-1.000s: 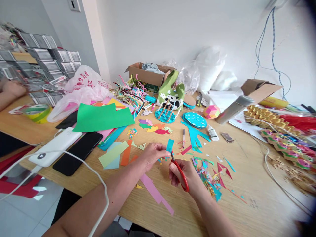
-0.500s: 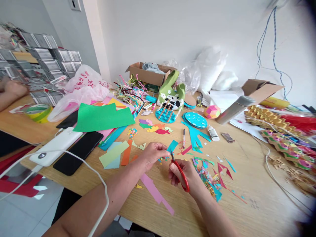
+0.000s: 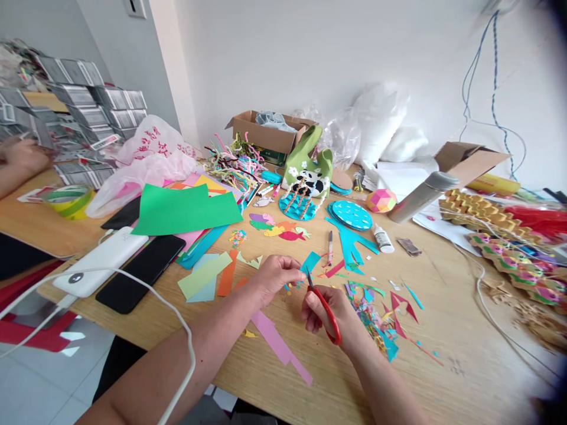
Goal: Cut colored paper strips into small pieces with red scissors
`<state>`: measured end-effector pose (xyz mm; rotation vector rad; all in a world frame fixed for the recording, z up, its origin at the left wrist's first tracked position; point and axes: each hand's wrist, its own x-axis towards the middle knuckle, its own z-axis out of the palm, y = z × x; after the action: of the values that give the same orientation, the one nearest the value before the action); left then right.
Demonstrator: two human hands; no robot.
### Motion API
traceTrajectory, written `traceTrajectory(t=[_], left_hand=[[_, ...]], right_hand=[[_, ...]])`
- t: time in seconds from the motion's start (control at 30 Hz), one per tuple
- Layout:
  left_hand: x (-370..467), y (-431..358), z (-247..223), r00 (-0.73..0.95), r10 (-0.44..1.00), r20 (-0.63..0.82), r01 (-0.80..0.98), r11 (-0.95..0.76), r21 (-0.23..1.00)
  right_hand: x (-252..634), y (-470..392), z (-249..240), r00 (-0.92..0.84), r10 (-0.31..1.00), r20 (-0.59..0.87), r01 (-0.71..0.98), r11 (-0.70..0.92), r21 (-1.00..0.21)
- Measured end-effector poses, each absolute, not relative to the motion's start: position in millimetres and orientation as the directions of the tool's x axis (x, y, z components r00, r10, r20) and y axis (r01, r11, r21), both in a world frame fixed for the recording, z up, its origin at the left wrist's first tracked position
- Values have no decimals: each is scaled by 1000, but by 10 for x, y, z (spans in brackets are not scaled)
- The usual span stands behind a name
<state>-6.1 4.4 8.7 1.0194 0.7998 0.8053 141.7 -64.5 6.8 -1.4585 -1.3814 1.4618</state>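
Note:
My left hand pinches a small blue strip of paper by its near end. Red-handled scissors are in my right hand, their blades pointing up at the strip's edge beside my left fingertips. Tiny round paper bits lie under my hands, partly hidden. To the right of the scissors spreads a pile of colourful paper scraps. A purple paper strip lies below my left wrist. Beyond my hands are several cut paper fish and a pen.
At left lie green paper, a black phone and a white power bank, whose cable crosses my left forearm. A glue bottle, a grey flask and blue discs stand farther right. Another person's hand is at far left.
My hands, the blue strip and the scissors stay almost in place, with only a tiny shift of the scissors. At far left, the other person's hand has moved slightly and holds a grey piece.

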Motion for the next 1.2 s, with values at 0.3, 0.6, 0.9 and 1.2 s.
traceTrajectory(t=[0.3, 0.6, 0.9, 1.2], left_hand=[[-64, 41, 100, 500, 843, -198, -192, 331, 924], [-64, 45, 81, 514, 833, -206, -188, 344, 920], [-76, 49, 92, 516, 830, -211, -187, 350, 918], [-72, 70, 41, 500, 837, -223, -200, 361, 911]], right_hand=[[1411, -639, 57, -150, 938, -312, 199, -281, -939], [1404, -634, 62, -147, 941, -305, 206, -272, -940], [1401, -633, 74, -148, 937, -316, 204, -284, -937], [1403, -645, 69, -145, 937, -317, 209, -284, -936]])
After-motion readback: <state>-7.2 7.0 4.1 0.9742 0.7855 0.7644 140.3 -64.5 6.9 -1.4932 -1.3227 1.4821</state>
